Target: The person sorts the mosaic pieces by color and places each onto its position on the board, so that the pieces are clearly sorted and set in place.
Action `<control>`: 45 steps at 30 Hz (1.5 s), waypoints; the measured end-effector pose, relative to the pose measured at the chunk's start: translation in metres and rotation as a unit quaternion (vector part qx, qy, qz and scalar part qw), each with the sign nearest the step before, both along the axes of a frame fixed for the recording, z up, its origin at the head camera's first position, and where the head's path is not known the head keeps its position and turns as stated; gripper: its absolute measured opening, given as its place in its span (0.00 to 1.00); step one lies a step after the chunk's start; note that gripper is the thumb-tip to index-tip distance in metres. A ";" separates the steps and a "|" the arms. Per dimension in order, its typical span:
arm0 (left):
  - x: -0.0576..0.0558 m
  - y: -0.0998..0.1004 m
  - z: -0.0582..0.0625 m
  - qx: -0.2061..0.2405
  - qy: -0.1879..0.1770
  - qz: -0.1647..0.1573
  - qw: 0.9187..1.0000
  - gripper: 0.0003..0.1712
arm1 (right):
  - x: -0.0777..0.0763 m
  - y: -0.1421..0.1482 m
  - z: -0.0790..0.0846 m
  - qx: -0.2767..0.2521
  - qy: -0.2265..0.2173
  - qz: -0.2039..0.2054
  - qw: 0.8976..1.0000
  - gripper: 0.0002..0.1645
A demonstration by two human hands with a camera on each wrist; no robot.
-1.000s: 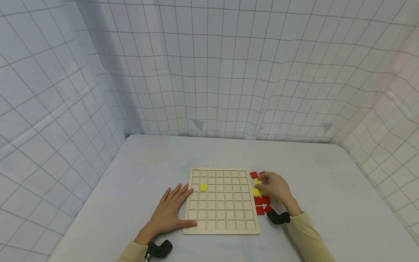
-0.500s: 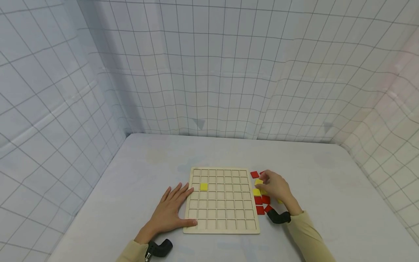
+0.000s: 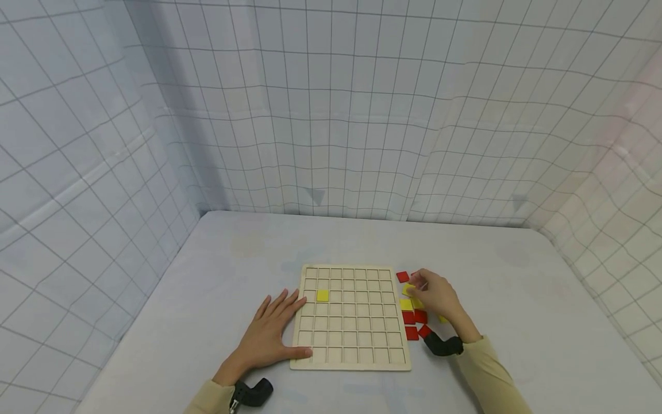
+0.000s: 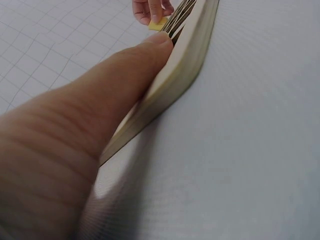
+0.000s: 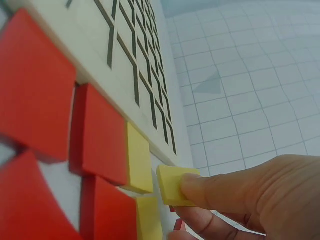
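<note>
A pale wooden grid board (image 3: 357,323) lies flat on the table, with one yellow tile (image 3: 323,295) in a cell at its upper left. My left hand (image 3: 266,335) rests along the board's left edge, fingers spread and straight, the thumb over the lower left corner. Just beyond the right edge, my right hand (image 3: 437,296) pinches a square yellow tile (image 5: 171,185) between thumb and fingers. In the right wrist view this tile looks tilted above the table. More yellow tiles (image 5: 139,159) and red tiles (image 5: 97,135) lie close by; the right hand covers some of them in the head view.
Red tiles (image 3: 409,317) lie in a loose cluster along the board's right side, some by the right wrist's black camera (image 3: 443,345). Another black camera (image 3: 253,393) sits at the left wrist. White gridded cloth (image 3: 331,115) hangs behind the white table (image 3: 248,241).
The right hand keeps its place by the tiles, its fingers shifting slightly around the yellow tile, which tilts a little. The left hand stays on the board.
</note>
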State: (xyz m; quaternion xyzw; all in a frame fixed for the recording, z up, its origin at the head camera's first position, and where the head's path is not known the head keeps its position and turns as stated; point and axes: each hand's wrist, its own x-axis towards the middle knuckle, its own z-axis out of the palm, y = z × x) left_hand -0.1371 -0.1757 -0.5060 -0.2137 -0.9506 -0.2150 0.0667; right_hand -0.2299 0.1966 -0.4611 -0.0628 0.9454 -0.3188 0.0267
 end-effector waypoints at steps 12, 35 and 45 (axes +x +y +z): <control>0.000 -0.001 -0.001 -0.004 -0.012 0.003 1.000 0.61 | 0.000 -0.008 0.001 -0.028 0.045 0.038 0.998 0.09; 0.000 0.000 0.000 -0.001 -0.023 0.003 1.000 0.61 | 0.002 -0.069 0.003 -0.092 0.105 0.128 0.982 0.06; -0.001 -0.001 -0.002 -0.006 -0.017 0.004 1.000 0.61 | 0.001 -0.100 0.000 -0.089 0.113 0.152 0.978 0.05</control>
